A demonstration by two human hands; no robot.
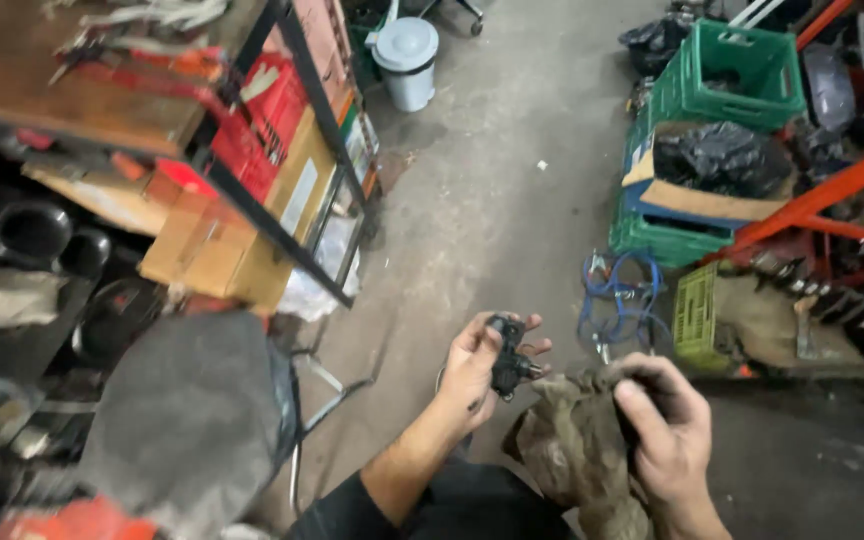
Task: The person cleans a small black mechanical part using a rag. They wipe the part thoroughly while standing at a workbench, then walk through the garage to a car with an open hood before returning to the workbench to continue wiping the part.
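Above the grey concrete floor (512, 190), the left hand (474, 368) holds up a small black metal part (508, 356), fingers (532, 322) curled round it and gripping it against the palm. Just beside it, the right hand (664, 432) is bunched into a dirty brown rag (570, 448), fingers closed on the cloth, which nearly touches the part. Off to the left stands a metal shelf (282, 230) loaded with cardboard boxes (222, 250). To the right, green crates (732, 70) are stacked, with blue cables (617, 300) lying on the floor near them. A white bin (407, 60) stands further back.
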